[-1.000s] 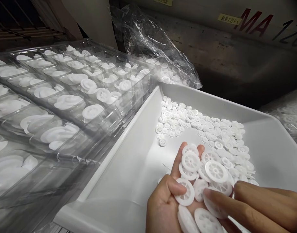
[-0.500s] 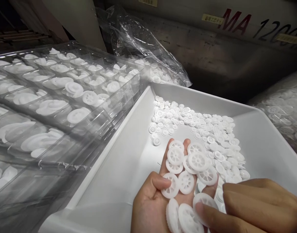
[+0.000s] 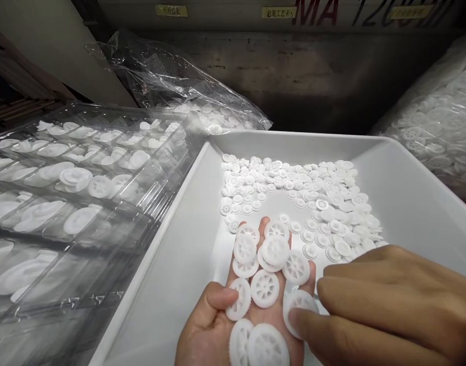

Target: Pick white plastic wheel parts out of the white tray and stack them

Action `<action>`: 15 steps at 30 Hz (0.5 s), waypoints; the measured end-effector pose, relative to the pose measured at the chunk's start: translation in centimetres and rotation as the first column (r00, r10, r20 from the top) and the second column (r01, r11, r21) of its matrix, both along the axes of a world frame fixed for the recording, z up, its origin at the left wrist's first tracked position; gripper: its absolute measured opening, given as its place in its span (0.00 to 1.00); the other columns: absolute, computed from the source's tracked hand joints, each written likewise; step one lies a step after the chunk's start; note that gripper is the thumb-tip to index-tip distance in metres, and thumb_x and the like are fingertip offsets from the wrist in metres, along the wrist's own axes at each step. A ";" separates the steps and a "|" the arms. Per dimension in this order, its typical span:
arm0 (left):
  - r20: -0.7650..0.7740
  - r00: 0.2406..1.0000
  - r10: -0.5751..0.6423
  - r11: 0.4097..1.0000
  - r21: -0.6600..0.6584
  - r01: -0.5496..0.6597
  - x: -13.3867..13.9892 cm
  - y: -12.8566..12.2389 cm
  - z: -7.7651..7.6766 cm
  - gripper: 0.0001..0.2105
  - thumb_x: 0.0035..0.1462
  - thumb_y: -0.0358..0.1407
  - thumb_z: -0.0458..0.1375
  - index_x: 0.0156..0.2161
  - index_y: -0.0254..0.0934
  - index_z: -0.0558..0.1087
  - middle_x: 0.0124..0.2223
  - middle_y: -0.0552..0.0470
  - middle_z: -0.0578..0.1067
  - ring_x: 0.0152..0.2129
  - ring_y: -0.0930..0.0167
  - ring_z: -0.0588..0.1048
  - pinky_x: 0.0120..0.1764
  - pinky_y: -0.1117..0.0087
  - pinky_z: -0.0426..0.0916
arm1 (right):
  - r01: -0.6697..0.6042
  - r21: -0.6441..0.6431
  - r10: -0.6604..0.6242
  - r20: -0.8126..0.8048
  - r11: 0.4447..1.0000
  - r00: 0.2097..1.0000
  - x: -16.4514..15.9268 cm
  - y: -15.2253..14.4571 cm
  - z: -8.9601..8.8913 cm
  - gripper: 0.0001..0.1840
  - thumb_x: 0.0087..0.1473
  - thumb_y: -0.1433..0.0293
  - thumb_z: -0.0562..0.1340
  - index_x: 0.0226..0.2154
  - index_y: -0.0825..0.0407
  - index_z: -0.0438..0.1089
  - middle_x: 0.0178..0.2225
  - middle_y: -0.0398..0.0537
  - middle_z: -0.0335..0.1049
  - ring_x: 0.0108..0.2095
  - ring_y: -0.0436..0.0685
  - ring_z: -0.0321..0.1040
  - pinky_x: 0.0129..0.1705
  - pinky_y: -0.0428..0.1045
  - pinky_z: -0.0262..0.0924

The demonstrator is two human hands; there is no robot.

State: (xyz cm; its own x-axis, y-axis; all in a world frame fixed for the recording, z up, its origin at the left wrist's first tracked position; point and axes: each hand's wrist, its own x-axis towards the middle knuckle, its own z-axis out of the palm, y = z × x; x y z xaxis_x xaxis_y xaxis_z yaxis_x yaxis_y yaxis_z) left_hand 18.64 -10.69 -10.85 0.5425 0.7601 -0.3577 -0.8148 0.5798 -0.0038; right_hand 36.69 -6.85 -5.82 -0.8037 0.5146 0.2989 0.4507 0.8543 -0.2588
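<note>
My left hand (image 3: 213,325) lies palm up over the white bin, cradling several spoked white plastic gears (image 3: 265,288) across the palm and fingers. Its thumb presses on the edge of one toothed gear (image 3: 239,300). From the right, my right hand (image 3: 393,305) reaches in with its fingers curled. A fingertip of it touches a gear (image 3: 299,305) at the little-finger side of the left palm; whether that gear is pinched from below is hidden. Beyond the hands, many smaller white wheels (image 3: 332,203) are spread over the bin floor.
The white bin (image 3: 160,244) has raised walls around the hands. At left stand stacked clear compartment trays (image 3: 141,213) filled with white parts. A clear plastic bag (image 3: 172,76) of parts lies behind, and another full bag (image 3: 438,117) sits at right. A machine panel (image 3: 233,56) closes the back.
The view has turned, so the bin and trays appear shifted left and more level. Both hands keep nearly the same pose over the gears, with the right fingertip still on one gear.
</note>
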 end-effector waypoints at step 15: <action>-0.211 0.974 0.082 0.995 -0.034 -0.091 0.5 0.0 -0.4 0.25 0.51 0.32 0.46 0.57 0.39 0.63 0.46 0.49 0.76 0.48 0.61 0.70 0.52 0.58 0.60 | -0.095 -0.249 0.062 -0.141 0.964 0.988 0.7 1.0 -0.7 0.09 0.58 0.72 0.56 0.32 0.48 0.70 0.21 0.38 0.62 0.19 0.47 0.56 0.23 0.45 0.48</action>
State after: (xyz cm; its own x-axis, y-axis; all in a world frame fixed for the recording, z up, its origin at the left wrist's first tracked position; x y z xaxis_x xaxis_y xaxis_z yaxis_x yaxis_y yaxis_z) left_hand 19.10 -10.65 -11.24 0.3855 0.7822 -0.4894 -0.8470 0.5104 0.1486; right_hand 37.41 -5.84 -6.54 -0.8074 0.5241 0.2711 0.3327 0.7838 -0.5243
